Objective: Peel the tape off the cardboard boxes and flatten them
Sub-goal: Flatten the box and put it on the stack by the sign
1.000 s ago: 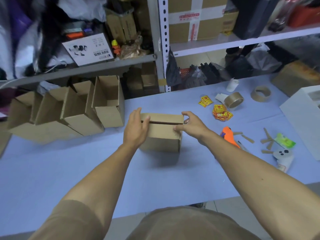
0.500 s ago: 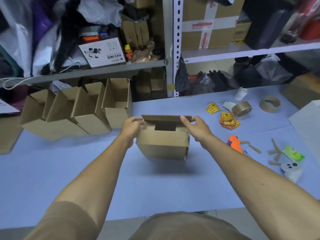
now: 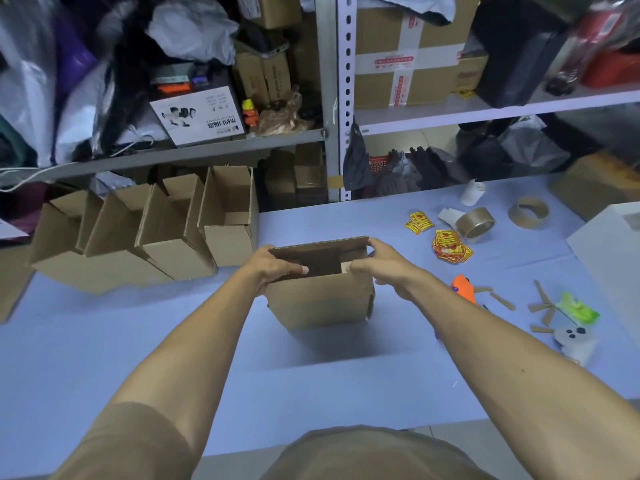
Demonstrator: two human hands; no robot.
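A small brown cardboard box [image 3: 320, 299] stands upright at the middle of the blue table [image 3: 138, 341], its top flaps raised and its dark inside showing. My left hand [image 3: 273, 266] grips the left side of the top, thumb curled over the near flap edge. At the top right corner my right hand [image 3: 382, 266] holds the box, fingers over the far flap and thumb on the near one. No tape shows on the box's visible faces.
Several open boxes [image 3: 149, 233] lean in a row at the table's back left. To the right lie tape rolls [image 3: 476, 221], yellow-red stickers [image 3: 448, 245], an orange cutter [image 3: 464, 289], peeled tape strips [image 3: 543, 306] and a white box [image 3: 613, 244]. Cluttered metal shelves [image 3: 332, 98] stand behind.
The box's top was closed with a slit between the flaps; both hands have pulled the flaps up and open. The box has risen or tilted slightly toward me.
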